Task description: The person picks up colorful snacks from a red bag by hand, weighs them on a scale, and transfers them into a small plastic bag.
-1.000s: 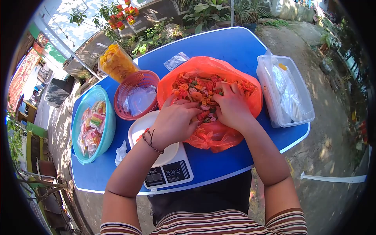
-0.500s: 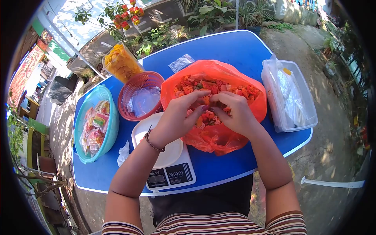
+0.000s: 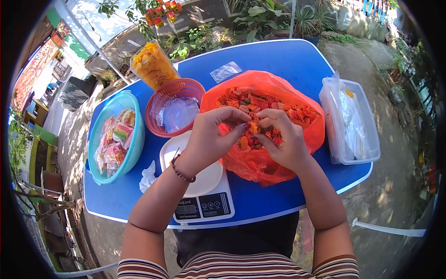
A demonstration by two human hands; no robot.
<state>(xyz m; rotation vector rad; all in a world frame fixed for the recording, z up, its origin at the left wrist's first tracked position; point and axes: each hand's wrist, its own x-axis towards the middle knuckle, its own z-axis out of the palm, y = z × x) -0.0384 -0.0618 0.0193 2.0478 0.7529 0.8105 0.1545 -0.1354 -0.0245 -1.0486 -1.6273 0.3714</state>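
Observation:
Over a red plastic bag (image 3: 265, 173), both my hands are bent inward with their fingertips close together. The bag is full of small orange and red snack pieces (image 3: 278, 104), some of them wheel-shaped. My left hand (image 3: 214, 135) pinches a small orange snack piece (image 3: 253, 127) between thumb and fingers. From the other side, my right hand (image 3: 287, 139) has its fingertips on the same piece. Under my left wrist stands a white kitchen scale (image 3: 214, 202) with a pale round plate (image 3: 204, 179) on it, partly hidden by my arm.
At left, a turquoise basket (image 3: 96, 160) holds several filled packets. Behind it are a red basket (image 3: 153, 125) with clear bags and a bag of yellow snacks (image 3: 155, 65). A clear plastic tub (image 3: 368, 156) stands right. Crumpled white plastic (image 3: 147, 176) lies on the blue table (image 3: 260, 204).
My fingertips have come up slightly, and an orange piece now shows between them. The camera view has shifted a little, so the table things sit further right.

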